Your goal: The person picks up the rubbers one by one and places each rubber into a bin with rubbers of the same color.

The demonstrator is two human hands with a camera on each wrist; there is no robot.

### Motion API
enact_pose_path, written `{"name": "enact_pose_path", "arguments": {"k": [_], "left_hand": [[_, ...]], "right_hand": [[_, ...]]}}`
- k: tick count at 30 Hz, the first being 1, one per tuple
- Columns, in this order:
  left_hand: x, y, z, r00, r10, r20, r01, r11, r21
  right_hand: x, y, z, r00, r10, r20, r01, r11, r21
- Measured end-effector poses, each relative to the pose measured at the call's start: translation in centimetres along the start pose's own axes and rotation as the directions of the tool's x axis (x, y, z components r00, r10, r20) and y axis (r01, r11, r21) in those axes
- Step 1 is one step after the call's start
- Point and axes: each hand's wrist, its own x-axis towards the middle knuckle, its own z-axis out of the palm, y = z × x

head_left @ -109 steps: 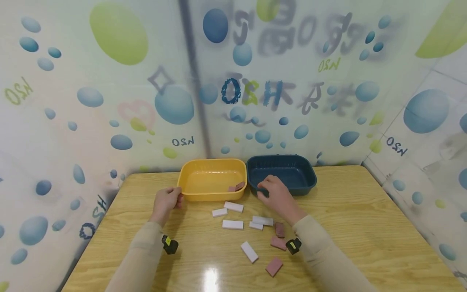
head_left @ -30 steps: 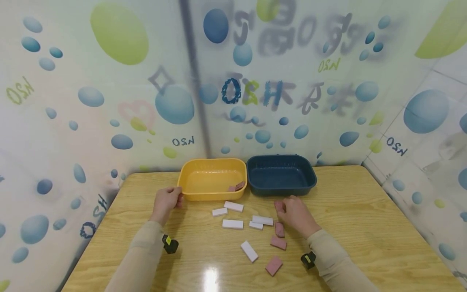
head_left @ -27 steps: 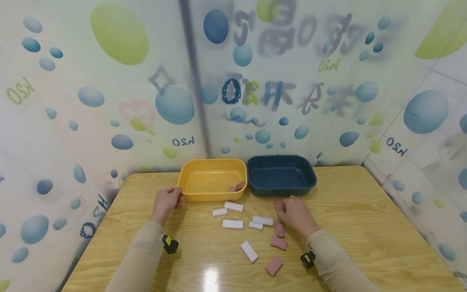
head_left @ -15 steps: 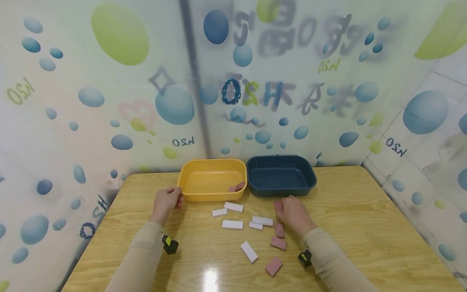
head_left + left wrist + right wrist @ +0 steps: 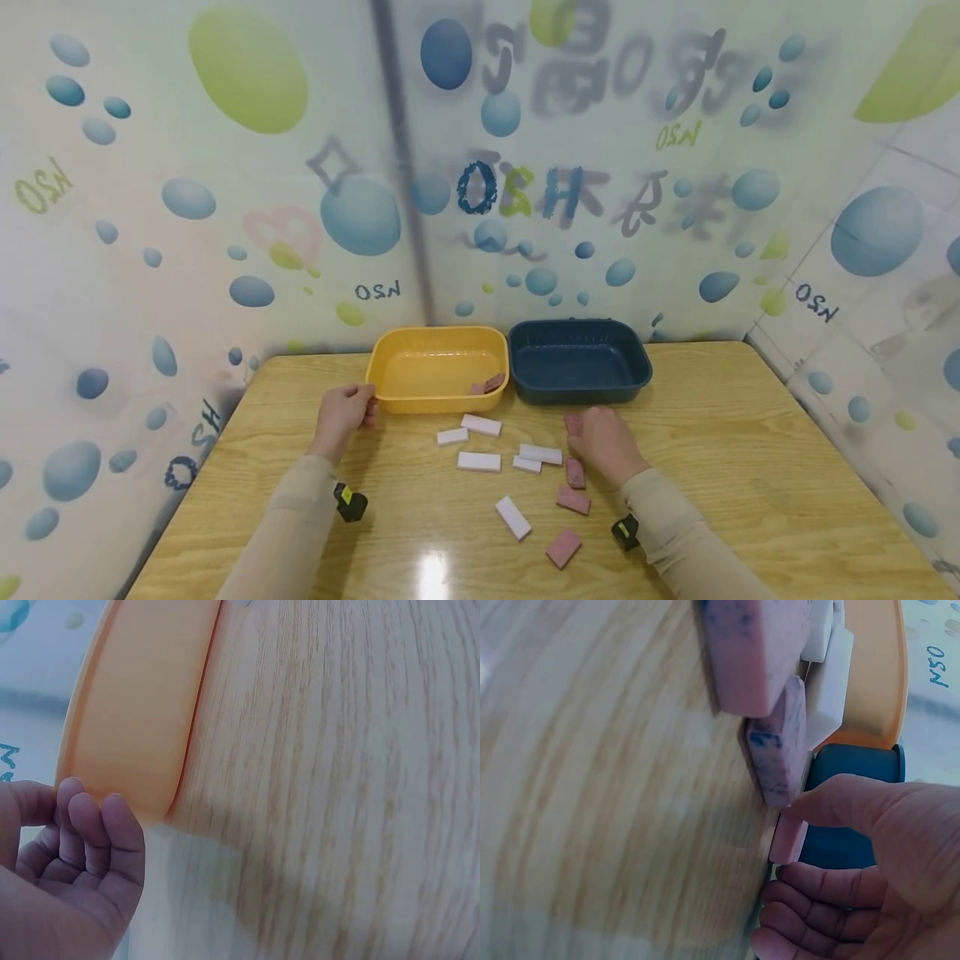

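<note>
My left hand (image 5: 345,417) is at the near left corner of the yellow basket (image 5: 438,405), its thumb and forefinger pinching the rim; the left wrist view shows the other fingers curled below. In front of the dark blue basket (image 5: 581,393), my right hand (image 5: 609,442) has its thumb and forefinger on two sides of a pink eraser (image 5: 788,838) lying on the table. That eraser (image 5: 572,423) is partly covered by the hand in the head view. Just nearer lie more pink erasers: one upright-angled (image 5: 575,472), one sideways (image 5: 573,500), one nearest me (image 5: 563,547).
Several white blocks lie left of the pink ones, among them a long one (image 5: 478,462), a tilted one (image 5: 513,518) and one resting on another (image 5: 540,453). A few pink pieces (image 5: 492,382) are inside the yellow basket. A patterned wall (image 5: 480,250) stands behind the baskets.
My right hand has come from over the blue basket's near edge down to the pink eraser on the table, then shifted only slightly. The left hand has stayed at the yellow rim.
</note>
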Motion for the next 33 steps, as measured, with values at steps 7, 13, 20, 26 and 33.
{"name": "enact_pose_path", "arguments": {"k": [7,13,20,26,33], "left_hand": [[0.1,0.0,0.0,1.0,0.0,-0.001,0.0,1.0,-0.001],[0.1,-0.1,0.0,1.0,0.001,-0.001,-0.001,1.0,-0.006],[0.2,-0.1,0.0,1.0,-0.007,-0.005,0.007,1.0,-0.006],[0.2,-0.2,0.0,1.0,-0.002,-0.007,0.001,1.0,-0.012],[0.2,-0.1,0.0,1.0,-0.001,-0.006,0.001,1.0,-0.013]], "right_hand": [[-0.1,-0.1,0.0,0.999,0.027,0.032,-0.027,1.0,0.012],[-0.2,-0.6,-0.4,0.996,0.065,0.067,-0.069,0.996,0.062],[-0.4,-1.1,-0.9,0.999,0.019,0.039,-0.023,0.993,0.119],[-0.4,-1.7,-1.4,1.0,0.002,0.03,-0.005,0.991,0.13],[-0.2,-2.6,-2.2,0.998,0.007,0.062,-0.014,0.994,0.108]]}}
